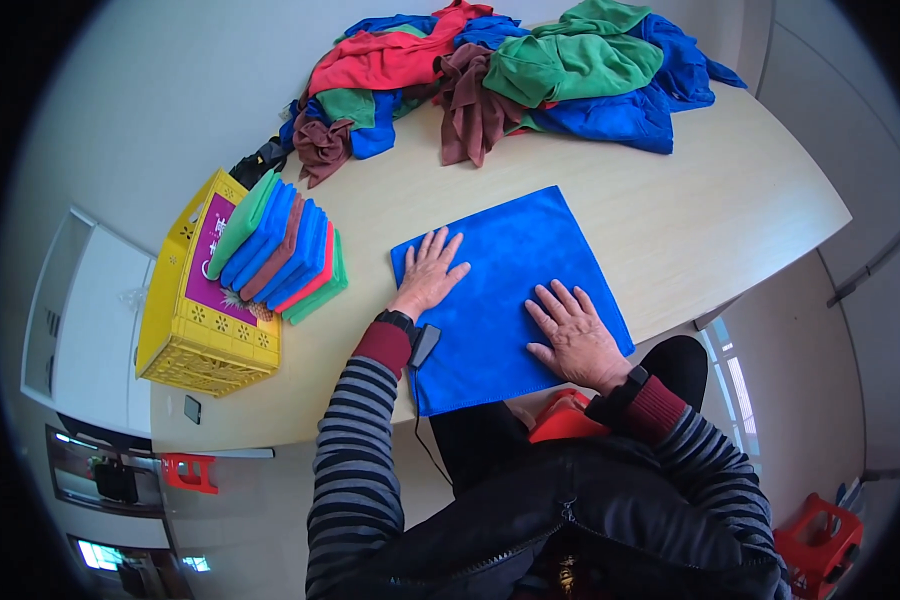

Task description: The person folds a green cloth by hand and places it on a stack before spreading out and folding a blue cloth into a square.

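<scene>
A blue cloth (500, 270) lies spread flat on the table in front of me, its near edge reaching the table's front edge. My left hand (430, 272) rests on its left part, palm down with the fingers apart. On the right part, nearer to me, my right hand (575, 335) also lies flat with spread fingers. Neither hand grips anything. To the left stands a leaning row of folded cloths (282, 250) in green, blue, brown and red, beside a yellow crate.
The yellow plastic crate (210, 345) stands at the table's left end, near a small dark phone-like object (192, 408). Heaped loose cloths (570, 65) in several colours cover the back of the pale table (730, 215). A red stool (820, 545) is on the floor at right.
</scene>
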Motion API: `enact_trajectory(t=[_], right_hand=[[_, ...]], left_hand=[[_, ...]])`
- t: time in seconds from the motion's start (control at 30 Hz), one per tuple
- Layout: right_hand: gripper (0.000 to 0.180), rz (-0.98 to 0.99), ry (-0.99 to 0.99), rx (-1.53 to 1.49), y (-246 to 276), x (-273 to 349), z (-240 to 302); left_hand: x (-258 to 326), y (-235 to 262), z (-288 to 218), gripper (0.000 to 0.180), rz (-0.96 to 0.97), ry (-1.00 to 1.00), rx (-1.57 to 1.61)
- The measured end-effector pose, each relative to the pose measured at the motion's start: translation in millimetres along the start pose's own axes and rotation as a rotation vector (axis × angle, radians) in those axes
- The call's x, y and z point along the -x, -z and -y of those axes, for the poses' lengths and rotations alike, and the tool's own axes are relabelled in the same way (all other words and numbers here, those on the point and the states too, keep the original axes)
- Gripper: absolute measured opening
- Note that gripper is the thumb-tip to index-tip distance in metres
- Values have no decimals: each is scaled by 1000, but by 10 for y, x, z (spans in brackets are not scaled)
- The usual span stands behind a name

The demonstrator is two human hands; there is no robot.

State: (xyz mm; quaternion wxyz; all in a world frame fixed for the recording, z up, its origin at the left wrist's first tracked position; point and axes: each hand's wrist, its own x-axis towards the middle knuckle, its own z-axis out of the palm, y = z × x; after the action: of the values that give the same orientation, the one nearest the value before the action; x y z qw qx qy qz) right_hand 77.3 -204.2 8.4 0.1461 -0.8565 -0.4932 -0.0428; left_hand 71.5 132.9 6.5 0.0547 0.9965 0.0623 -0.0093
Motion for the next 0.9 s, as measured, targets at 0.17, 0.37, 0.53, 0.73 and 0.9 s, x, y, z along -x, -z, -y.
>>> enact_trajectory(t=[0.17, 0.37, 0.53, 0.73, 0.9], right_hand=[[66, -20, 1, -4, -16, 34, -41], [65, -35, -70, -28, 175, 73, -182], [66, -75, -76, -44, 58, 146, -284], [67, -57, -102, -80, 83, 150, -347], [66, -64, -108, -94, 55, 142, -364]], left_hand=[[-189, 150, -113, 72, 140, 128, 60], [-459, 149, -667, 73, 122, -77, 33], [-719, 6, -743, 75, 82, -106, -14], [-943, 37, -845, 73, 131, 5, -1], [-1092, -86, -1275, 70, 20, -234, -31]])
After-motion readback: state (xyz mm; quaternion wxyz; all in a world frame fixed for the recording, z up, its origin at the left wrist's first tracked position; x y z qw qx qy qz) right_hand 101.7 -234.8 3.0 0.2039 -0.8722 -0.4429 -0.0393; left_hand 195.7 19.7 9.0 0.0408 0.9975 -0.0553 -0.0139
